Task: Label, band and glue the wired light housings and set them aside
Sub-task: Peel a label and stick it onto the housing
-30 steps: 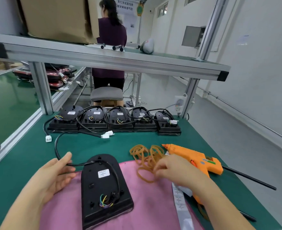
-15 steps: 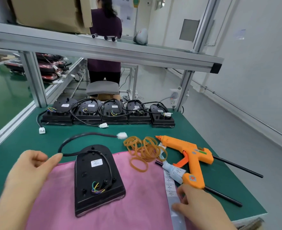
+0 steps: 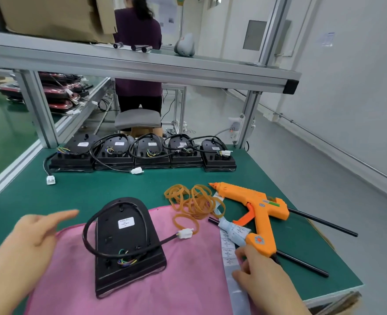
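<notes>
A black light housing (image 3: 128,244) with a white label lies back-up on the pink cloth (image 3: 183,283). Its black cable loops over it, and the white plug (image 3: 185,233) rests on the cloth to the right. My left hand (image 3: 32,235) hovers open to the left of the housing, touching nothing. My right hand (image 3: 254,272) rests on the strip of white labels (image 3: 230,253) at the cloth's right edge, its fingers pinching at the strip. A pile of tan rubber bands (image 3: 194,201) and an orange glue gun (image 3: 256,212) lie beyond the strip.
Several finished black housings (image 3: 142,151) stand in a row at the table's far edge, under an aluminium shelf (image 3: 142,67). Black glue sticks (image 3: 322,222) lie right of the gun. A person stands at a stool (image 3: 137,119) behind the table. The table's right edge is close.
My left hand let go of the cable, which now loops over the housing with its plug to the right. My right hand left the rubber bands and came down onto the label strip.
</notes>
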